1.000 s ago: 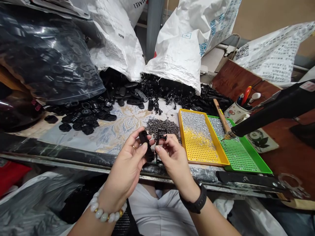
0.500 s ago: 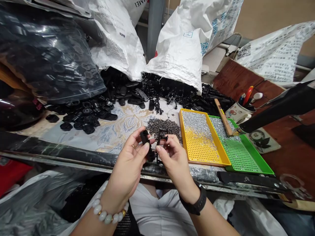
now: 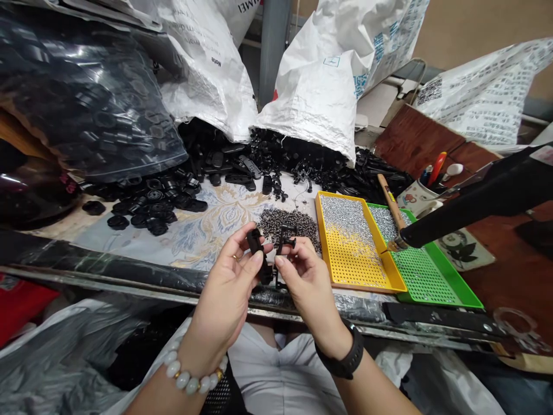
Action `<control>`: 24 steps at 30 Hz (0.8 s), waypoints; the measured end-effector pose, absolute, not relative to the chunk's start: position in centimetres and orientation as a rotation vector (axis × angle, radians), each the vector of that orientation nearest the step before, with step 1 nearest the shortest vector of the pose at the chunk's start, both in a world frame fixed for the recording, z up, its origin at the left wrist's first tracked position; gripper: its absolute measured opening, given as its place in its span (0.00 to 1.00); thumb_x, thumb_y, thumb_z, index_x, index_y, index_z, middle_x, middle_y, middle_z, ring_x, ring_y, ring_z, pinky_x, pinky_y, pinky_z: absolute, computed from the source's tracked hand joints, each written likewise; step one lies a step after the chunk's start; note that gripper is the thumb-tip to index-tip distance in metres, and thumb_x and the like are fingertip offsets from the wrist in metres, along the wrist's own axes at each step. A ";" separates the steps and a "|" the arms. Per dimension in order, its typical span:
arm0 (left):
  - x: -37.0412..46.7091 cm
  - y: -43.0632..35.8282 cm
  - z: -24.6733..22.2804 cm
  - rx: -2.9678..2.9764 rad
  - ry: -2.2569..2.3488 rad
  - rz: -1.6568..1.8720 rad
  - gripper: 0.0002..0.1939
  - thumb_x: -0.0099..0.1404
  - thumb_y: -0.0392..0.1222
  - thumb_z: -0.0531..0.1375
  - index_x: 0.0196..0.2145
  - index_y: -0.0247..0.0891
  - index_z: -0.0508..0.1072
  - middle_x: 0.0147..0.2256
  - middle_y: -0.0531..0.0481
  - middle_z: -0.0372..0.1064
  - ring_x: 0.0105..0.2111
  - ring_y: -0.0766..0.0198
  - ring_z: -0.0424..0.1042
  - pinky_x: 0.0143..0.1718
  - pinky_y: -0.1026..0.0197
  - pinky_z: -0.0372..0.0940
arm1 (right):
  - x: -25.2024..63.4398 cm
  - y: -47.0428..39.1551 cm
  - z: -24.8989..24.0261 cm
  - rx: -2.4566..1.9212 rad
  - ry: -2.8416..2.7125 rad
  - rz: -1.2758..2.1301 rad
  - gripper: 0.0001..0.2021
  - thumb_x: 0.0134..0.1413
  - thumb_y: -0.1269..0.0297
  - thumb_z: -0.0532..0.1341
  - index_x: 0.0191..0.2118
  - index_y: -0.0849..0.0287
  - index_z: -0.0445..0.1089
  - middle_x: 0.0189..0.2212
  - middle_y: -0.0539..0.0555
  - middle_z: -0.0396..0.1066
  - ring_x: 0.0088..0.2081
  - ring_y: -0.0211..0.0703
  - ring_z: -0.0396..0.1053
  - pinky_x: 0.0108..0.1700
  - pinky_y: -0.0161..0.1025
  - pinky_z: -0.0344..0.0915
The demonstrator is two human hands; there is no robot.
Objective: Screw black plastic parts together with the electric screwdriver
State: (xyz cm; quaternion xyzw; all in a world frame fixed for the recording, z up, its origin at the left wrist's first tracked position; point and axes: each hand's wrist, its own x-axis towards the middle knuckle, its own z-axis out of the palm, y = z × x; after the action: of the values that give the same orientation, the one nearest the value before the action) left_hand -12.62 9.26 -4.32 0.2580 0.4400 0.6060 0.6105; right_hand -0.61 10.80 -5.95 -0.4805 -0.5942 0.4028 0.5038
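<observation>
Both of my hands are side by side over the table's front edge. Fingers of my left hand point(image 3: 235, 276) are closed around a long black plastic part point(image 3: 257, 251), held nearly upright. My right hand point(image 3: 309, 276) pinches a thinner black frame-like part point(image 3: 281, 253) between thumb and fingers. The two parts are close together; whether they touch lower down I cannot tell. Just beyond the fingers lies a heap of small dark metal pieces point(image 3: 289, 225).
Right of the hands are a yellow tray point(image 3: 358, 282) and a green tray point(image 3: 449, 297) with small silvery pieces. A black tool point(image 3: 466, 202) reaches over them. Black parts point(image 3: 151, 204) and a plastic bag point(image 3: 99, 104) lie left; white sacks point(image 3: 319, 86) stand behind.
The black tool on the right has shifted left, its tip now over the edge between the trays. My hands and the two black parts are nearly unmoved.
</observation>
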 end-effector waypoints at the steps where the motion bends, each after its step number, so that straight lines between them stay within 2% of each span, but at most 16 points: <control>1: -12.6 9.3 -4.3 0.597 1.017 1.399 0.21 0.58 0.39 0.62 0.50 0.49 0.67 0.43 0.52 0.69 0.45 0.64 0.69 0.38 0.68 0.66 | -0.6 10.8 -6.0 -1.155 -1.429 0.979 0.05 0.52 0.63 0.60 0.29 0.58 0.66 0.35 0.52 0.62 0.38 0.38 0.62 0.37 0.35 0.60; 7: -12.6 9.3 -4.3 0.596 1.004 1.402 0.22 0.58 0.40 0.62 0.50 0.49 0.66 0.43 0.52 0.69 0.46 0.63 0.69 0.42 0.65 0.66 | -0.9 10.8 -6.2 -1.142 -1.387 1.043 0.06 0.52 0.62 0.60 0.30 0.58 0.66 0.35 0.51 0.61 0.38 0.38 0.62 0.38 0.35 0.60; 17: -12.1 8.8 -5.2 0.705 1.003 1.338 0.19 0.60 0.39 0.61 0.49 0.48 0.67 0.45 0.54 0.69 0.48 0.66 0.68 0.48 0.66 0.63 | -0.9 10.8 -6.5 -1.197 -1.391 1.035 0.04 0.49 0.65 0.60 0.28 0.59 0.65 0.34 0.51 0.59 0.35 0.38 0.60 0.34 0.34 0.57; 24: -12.0 8.4 -6.1 0.749 1.059 1.249 0.17 0.60 0.38 0.60 0.48 0.48 0.66 0.46 0.53 0.69 0.49 0.67 0.67 0.47 0.69 0.62 | -0.8 11.1 -6.6 -1.251 -1.343 1.026 0.06 0.48 0.64 0.60 0.25 0.59 0.63 0.33 0.50 0.58 0.32 0.36 0.58 0.31 0.34 0.55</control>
State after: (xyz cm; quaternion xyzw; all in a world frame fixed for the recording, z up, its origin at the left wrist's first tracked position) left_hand -11.98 8.42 -6.09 0.3259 0.4608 0.5435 0.6213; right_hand -0.80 11.07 -6.58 -0.5165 -0.5544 0.4237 0.4963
